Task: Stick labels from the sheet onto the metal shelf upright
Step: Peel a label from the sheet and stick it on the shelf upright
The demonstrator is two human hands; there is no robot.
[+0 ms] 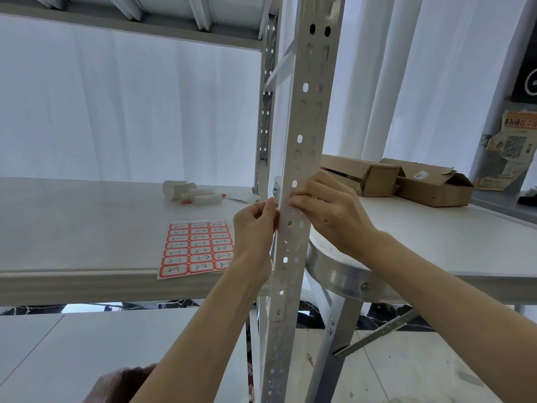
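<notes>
The left hand [255,225] and right hand [328,210] touch the upright [305,112]

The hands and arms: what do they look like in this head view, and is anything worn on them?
Nothing worn is visible. The left hand and the right hand have no gloves, and no ring, watch or bracelet shows. The left forearm and the right forearm are uncovered to the frame edge, so no sleeve is in view.

I see the label sheet [195,250] lying flat at the front edge of the white shelf board [87,228], small white rolls [191,193] clustered farther back. Two open cardboard boxes [433,189] sit on the neighbouring table [436,245].
</notes>
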